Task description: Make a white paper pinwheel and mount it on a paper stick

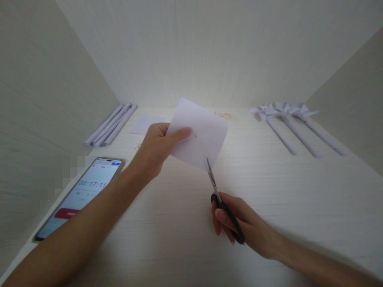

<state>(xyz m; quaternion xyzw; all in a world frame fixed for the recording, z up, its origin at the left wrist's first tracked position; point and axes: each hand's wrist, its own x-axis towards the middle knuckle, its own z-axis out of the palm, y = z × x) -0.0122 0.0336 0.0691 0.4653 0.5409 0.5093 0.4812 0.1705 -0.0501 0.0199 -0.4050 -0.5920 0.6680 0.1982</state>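
Note:
A square sheet of white paper (pixel 203 131) with a small dark dot near its middle is pinched in my left hand (pixel 160 145), thumb on top and fingers behind. My right hand (pixel 236 219) grips black-handled scissors (pixel 223 207), thumb and fingers in the loops. The scissor blades point up and away from me and meet the paper's near corner. One blade lies over the sheet; the other is mostly hidden. Both hands are raised above the white table (pixel 179 239).
Several rolled paper sticks (pixel 112 125) lie at the back left, near another white paper piece (pixel 146 124). Three paper pinwheels on sticks (pixel 295 123) rest at the back right. A phone showing a timer (pixel 86 187) lies left, partly under my left forearm. Small tan bits (pixel 223 115) sit near the back wall.

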